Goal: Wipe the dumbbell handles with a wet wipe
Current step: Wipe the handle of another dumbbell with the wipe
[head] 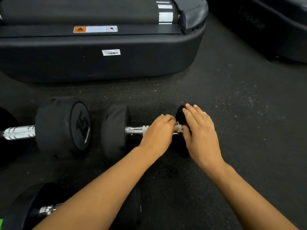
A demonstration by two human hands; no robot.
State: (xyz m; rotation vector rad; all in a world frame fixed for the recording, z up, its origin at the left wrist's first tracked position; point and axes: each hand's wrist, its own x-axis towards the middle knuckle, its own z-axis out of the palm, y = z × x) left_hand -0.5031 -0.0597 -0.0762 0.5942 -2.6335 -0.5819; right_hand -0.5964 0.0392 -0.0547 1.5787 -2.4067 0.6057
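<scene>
Two hands (179,131), left apparently pinching wipe (179,127) on dumbbell handle (135,130)

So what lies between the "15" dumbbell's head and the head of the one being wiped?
Only a narrow strip of bare black floor separates the "15" head from the wiped dumbbell's left head, as the head view shows.

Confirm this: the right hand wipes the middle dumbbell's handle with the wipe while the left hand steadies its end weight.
Hands are swapped. The head view shows the left hand holding the wipe on the handle, while the right hand steadies the end weight.
</scene>
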